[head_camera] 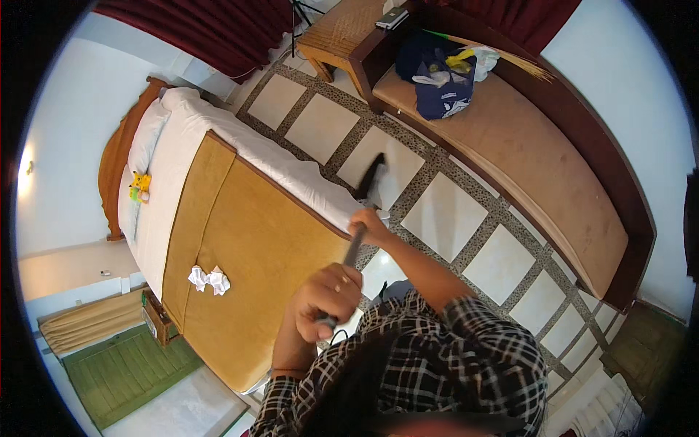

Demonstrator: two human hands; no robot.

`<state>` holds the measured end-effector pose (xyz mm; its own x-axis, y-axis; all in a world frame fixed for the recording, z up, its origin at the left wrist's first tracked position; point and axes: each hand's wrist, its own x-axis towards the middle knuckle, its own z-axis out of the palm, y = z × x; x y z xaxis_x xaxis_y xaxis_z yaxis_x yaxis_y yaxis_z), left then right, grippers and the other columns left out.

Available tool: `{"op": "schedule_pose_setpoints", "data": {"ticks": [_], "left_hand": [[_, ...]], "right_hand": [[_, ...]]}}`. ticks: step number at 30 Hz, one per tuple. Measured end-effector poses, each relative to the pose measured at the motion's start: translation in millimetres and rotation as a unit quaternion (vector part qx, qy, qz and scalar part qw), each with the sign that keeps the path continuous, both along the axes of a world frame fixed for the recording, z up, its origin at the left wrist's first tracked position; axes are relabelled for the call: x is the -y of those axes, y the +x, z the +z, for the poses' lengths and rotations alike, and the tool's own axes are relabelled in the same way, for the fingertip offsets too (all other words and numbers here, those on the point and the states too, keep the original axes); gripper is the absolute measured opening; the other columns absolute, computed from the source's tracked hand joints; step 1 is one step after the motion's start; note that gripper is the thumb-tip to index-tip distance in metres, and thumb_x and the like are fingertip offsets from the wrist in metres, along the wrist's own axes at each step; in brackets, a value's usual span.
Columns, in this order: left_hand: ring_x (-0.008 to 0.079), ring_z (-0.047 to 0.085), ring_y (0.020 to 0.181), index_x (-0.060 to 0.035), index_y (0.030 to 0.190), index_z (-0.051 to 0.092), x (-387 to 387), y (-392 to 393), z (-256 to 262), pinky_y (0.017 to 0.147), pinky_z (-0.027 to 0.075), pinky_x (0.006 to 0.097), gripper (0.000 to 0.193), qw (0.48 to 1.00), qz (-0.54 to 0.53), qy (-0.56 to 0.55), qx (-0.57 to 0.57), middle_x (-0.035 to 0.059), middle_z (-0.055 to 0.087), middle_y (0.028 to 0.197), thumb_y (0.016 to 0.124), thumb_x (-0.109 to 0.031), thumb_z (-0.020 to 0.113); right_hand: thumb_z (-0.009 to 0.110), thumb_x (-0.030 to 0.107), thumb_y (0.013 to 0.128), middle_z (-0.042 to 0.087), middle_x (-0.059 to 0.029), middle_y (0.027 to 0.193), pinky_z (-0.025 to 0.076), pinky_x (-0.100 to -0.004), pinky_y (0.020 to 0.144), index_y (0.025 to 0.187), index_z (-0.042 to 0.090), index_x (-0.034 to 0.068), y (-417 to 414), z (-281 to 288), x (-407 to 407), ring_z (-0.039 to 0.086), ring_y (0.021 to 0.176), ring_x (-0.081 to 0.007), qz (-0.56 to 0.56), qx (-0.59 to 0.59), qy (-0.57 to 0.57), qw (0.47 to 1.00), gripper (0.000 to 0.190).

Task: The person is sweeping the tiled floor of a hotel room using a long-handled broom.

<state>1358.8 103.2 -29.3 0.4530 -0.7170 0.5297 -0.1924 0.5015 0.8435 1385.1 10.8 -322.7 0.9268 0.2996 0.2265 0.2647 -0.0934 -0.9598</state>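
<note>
My left hand (327, 300) is wrapped around the upper end of a grey broom handle (355, 248). Farther down the same handle, my right hand (370, 226) grips it beside the bed's corner. The dark broom head (372, 176), blurred, is over a pale floor tile (401, 150) between the bed and the sofa. On the left is the bed with a mustard blanket (262, 235) over a white sheet (262, 155). Part of the broom's lower end is hidden behind my right hand.
A long cushioned sofa (524, 164) bears a dark blue bag (445, 98) and a bundle of thin sticks (519, 57). A wooden table (333, 33) adjoins it. White folded cloths (210, 280) and plush toys (140, 187) lie on the bed. Pebbled strips (393, 213) border the tiles.
</note>
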Motion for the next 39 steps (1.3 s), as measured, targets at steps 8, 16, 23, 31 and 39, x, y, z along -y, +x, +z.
{"op": "schedule_pose_setpoints", "data": {"ticks": [8, 16, 23, 31, 39], "left_hand": [[0.0145, 0.036, 0.033, -0.0138, 0.045, 0.032, -18.8, 31.1, -1.4, 0.040, 0.030, 0.0313, 0.055, 0.958, 0.192, -0.118, -0.180, -0.0012, 0.036, 0.039, 0.089, -0.044, 0.042], [0.0115, 0.030, 0.026, -0.0166, 0.045, 0.030, -37.7, 68.9, 82.1, 0.037, 0.030, 0.0284, 0.052, 0.966, 0.206, -0.148, -0.046, -0.0048, 0.031, 0.035, 0.087, -0.044, 0.043], [0.0167, 0.035, 0.031, -0.0113, 0.044, 0.035, -22.4, 161.9, 97.9, 0.041, 0.030, 0.0300, 0.051, 0.960, 0.272, 0.019, 0.070, -0.0003, 0.034, 0.038, 0.086, -0.039, 0.046], [0.0209, 0.042, 0.040, -0.0089, 0.046, 0.035, -33.6, 286.1, 20.2, 0.047, 0.033, 0.0322, 0.055, 0.969, 0.229, 0.090, -0.001, 0.0025, 0.037, 0.043, 0.086, -0.043, 0.049], [0.0168, 0.038, 0.032, -0.0124, 0.045, 0.035, -42.0, 304.4, 7.8, 0.040, 0.032, 0.0303, 0.059, 0.985, 0.112, -0.087, -0.099, 0.0000, 0.037, 0.040, 0.089, -0.051, 0.040]], "right_hand": [[0.063, 0.017, 0.057, 0.044, -0.0158, 0.047, 0.038, -0.0433, 0.050, 0.051, 0.053, 0.002, -28.2, 39.5, 101.4, 0.047, 0.045, -0.0322, 0.023, -0.149, -0.247, 0.957, 0.019], [0.062, 0.015, 0.054, 0.049, -0.0154, 0.051, 0.038, -0.0411, 0.049, 0.051, 0.049, 0.004, 68.4, 102.9, 47.5, 0.052, 0.051, -0.0359, 0.006, 0.040, -0.137, 0.990, 0.017], [0.064, 0.011, 0.062, 0.040, -0.0147, 0.048, 0.032, -0.0358, 0.046, 0.053, 0.044, 0.001, 225.6, 111.3, -59.6, 0.043, 0.044, -0.0202, 0.079, -0.014, 0.033, 0.996, 0.024], [0.066, 0.012, 0.066, 0.043, -0.0137, 0.047, 0.034, -0.0374, 0.046, 0.051, 0.043, 0.000, 345.6, 30.1, -70.0, 0.045, 0.044, -0.0222, 0.119, -0.008, -0.063, 0.991, 0.030], [0.063, 0.013, 0.060, 0.032, -0.0136, 0.044, 0.028, -0.0408, 0.044, 0.048, 0.039, 0.001, 275.8, 25.1, 26.9, 0.039, 0.041, -0.0296, 0.026, -0.053, -0.107, 0.992, 0.029]]}}
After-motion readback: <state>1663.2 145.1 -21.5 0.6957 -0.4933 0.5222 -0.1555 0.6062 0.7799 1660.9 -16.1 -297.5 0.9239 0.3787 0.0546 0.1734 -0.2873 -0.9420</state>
